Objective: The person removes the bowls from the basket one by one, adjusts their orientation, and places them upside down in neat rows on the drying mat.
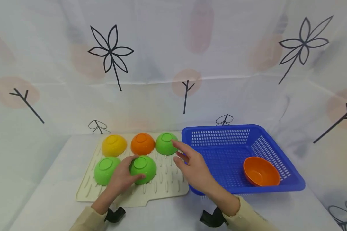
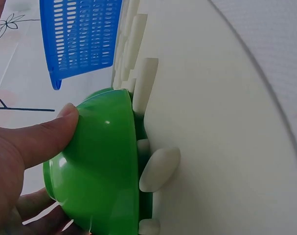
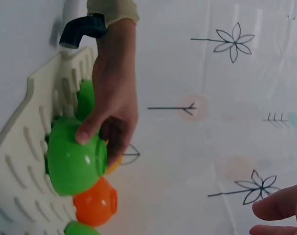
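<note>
Upside-down bowls stand on a cream drying mat [image 1: 169, 184] with raised ribs. My left hand [image 1: 122, 176] holds the front middle green bowl [image 1: 148, 165], thumb on one side and fingers on the other. In the left wrist view that green bowl [image 2: 102, 161] sits rim-down against the ribs. My right hand [image 1: 196, 168] hovers with its fingers extended, holding nothing, near the back green bowl [image 1: 164, 146]. Beside them are an orange bowl [image 1: 142, 146], a yellow bowl [image 1: 114, 146] and another green bowl [image 1: 104, 171], partly behind my left hand.
A blue plastic basket [image 1: 219, 128] with slotted walls stands right of the mat. One orange bowl [image 1: 260, 173] lies in it, tilted with its opening showing. A white cloth [image 1: 173, 64] with leaf drawings hangs behind the white table surface [image 1: 55, 183].
</note>
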Action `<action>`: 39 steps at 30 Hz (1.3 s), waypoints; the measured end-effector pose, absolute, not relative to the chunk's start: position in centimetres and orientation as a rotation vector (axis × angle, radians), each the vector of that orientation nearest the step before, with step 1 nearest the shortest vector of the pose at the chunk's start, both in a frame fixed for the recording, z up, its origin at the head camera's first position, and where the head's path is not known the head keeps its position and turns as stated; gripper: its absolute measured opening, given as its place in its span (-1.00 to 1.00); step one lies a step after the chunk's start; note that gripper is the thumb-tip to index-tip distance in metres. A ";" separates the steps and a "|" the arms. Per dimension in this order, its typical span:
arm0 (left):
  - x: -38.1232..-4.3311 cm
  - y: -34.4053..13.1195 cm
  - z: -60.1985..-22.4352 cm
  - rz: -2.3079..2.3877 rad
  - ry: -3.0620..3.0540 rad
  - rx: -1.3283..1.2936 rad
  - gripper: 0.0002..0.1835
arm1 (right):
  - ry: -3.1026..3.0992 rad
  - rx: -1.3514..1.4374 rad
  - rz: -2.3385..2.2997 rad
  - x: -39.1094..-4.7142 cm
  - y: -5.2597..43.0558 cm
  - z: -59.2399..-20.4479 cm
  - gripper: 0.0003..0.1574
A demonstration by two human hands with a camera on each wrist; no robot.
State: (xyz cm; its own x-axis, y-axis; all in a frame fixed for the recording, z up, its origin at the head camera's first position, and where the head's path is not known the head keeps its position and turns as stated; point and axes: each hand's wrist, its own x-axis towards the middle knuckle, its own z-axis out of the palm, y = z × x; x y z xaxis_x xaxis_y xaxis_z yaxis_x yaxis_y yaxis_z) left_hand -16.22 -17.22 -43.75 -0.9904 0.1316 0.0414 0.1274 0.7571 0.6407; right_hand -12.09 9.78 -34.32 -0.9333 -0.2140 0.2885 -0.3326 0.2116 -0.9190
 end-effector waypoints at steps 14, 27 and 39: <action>-17.1 -17.3 -43.4 1.137 2.900 0.203 -0.18 | -2.752 0.219 1.296 -14.4 25.0 -30.5 -0.33; -16.9 -17.4 -43.6 1.153 2.897 0.203 -0.18 | -3.162 0.107 1.141 -18.7 35.0 -32.6 -0.19; -16.9 -17.5 -43.5 1.144 2.891 0.200 -0.17 | -3.355 0.510 1.426 -20.3 38.3 -34.9 -0.35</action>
